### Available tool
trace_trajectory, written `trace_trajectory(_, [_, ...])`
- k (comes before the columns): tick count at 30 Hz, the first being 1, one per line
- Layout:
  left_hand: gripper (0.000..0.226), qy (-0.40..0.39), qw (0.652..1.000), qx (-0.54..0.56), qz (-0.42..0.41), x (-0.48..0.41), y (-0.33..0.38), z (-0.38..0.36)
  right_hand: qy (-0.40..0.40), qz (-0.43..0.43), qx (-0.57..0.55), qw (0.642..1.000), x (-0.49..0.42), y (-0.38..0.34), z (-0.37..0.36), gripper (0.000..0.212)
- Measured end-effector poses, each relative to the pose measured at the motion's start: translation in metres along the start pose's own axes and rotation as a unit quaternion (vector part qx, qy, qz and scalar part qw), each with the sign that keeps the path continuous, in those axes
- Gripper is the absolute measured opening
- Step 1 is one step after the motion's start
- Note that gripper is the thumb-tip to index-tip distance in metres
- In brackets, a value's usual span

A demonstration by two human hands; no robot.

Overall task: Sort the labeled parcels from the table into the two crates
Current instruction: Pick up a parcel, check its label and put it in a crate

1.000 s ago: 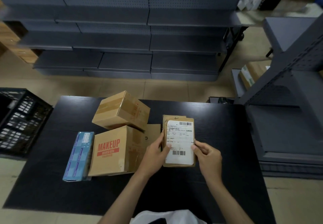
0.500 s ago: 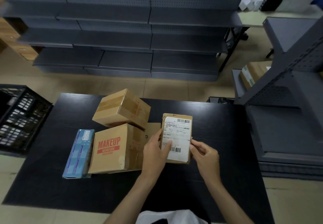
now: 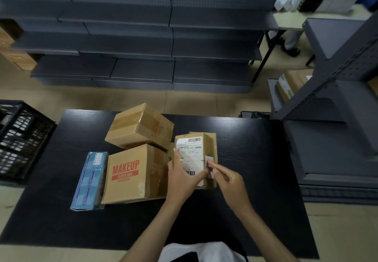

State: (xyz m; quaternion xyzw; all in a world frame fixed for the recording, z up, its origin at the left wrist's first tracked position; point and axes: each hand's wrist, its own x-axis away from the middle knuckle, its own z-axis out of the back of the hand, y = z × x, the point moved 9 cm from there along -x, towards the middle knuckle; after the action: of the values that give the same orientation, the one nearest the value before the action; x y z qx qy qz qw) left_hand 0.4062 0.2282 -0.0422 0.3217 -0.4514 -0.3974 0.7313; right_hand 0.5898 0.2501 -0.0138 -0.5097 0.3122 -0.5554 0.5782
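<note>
We see the parcel (image 3: 201, 139), a small brown carton with a white barcoded label (image 3: 191, 153) facing up, held between both hands over the counter (image 3: 255, 159). Whether its lower edge rests on the counter we cannot tell. The left hand (image 3: 183, 179) grips the parcel's left edge, with the thumb laid across the lower part of the label. The right hand (image 3: 228, 181) meets the parcel's right edge, its fingertips pinched together on a small pale strip (image 3: 210, 167); blur hides what the strip is. Past the fingertips of both hands, a flat brown piece (image 3: 213, 136) shows from behind the parcel.

Just left of the left hand stands a carton printed MAKEUP (image 3: 131, 173), with a blue box (image 3: 90, 180) touching its far left side. Beyond the left hand, a taped carton (image 3: 141, 126) sits tilted, partly on the MAKEUP carton. Well to the left of both hands, off the counter's end, stands a black crate (image 3: 20, 139). Far beyond the hands, grey shelves (image 3: 143, 47) line the floor.
</note>
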Motion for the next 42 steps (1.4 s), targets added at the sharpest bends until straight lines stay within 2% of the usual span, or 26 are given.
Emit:
trace_trajectory(3, [0.124, -0.038, 0.994, 0.093, 0.039, -0.003, -0.01, -0.005, -0.004, -0.011, -0.038, 0.999, -0.002, -0.005, 0.007, 0.033])
trace_trajectory(5, [0.091, -0.067, 0.983, 0.159, 0.058, -0.001, -0.01, -0.009, 0.025, -0.007, -0.038, 0.999, -0.003, -0.011, 0.02, 0.033])
trace_trajectory(6, [0.084, -0.077, 0.979, 0.181, 0.061, -0.001, -0.009, -0.01, 0.04, -0.004, -0.037, 0.998, -0.003, -0.012, 0.025, 0.032])
trace_trajectory(8, [0.092, -0.084, 0.973, 0.207, 0.063, -0.001, -0.012, -0.011, 0.06, 0.006, -0.029, 0.998, -0.001, -0.012, 0.034, 0.031])
trace_trajectory(10, [0.119, -0.085, 0.969, 0.224, 0.061, -0.002, -0.012, -0.009, 0.069, 0.013, 0.003, 0.998, 0.001, -0.009, 0.039, 0.033])
trace_trajectory(12, [0.134, -0.089, 0.968, 0.226, 0.062, -0.002, -0.011, -0.007, 0.076, 0.009, 0.032, 0.997, 0.003, -0.004, 0.045, 0.035])
trace_trajectory(18, [0.118, -0.086, 0.974, 0.207, 0.043, 0.0, -0.005, -0.001, 0.08, 0.034, 0.085, 0.993, 0.008, -0.008, 0.045, 0.036])
trace_trajectory(21, [0.106, -0.077, 0.981, 0.175, 0.02, 0.004, 0.0, 0.001, 0.036, 0.049, 0.102, 0.993, 0.013, -0.013, 0.029, 0.039])
trace_trajectory(24, [0.116, -0.058, 0.99, 0.128, -0.003, 0.009, -0.001, 0.003, 0.0, 0.044, 0.112, 0.993, 0.019, -0.011, 0.007, 0.042])
trace_trajectory(29, [0.136, -0.039, 0.997, 0.056, -0.046, 0.018, -0.008, 0.002, 0.017, -0.017, 0.037, 0.999, 0.032, 0.006, -0.009, 0.043])
trace_trajectory(33, [0.138, -0.033, 0.997, 0.029, -0.062, 0.026, -0.006, 0.001, 0.032, -0.039, 0.029, 0.998, 0.04, 0.015, -0.013, 0.048])
trace_trajectory(42, [0.103, -0.025, 0.995, 0.069, -0.067, 0.047, -0.004, 0.008, 0.013, -0.054, 0.002, 0.998, 0.042, 0.012, 0.001, 0.054])
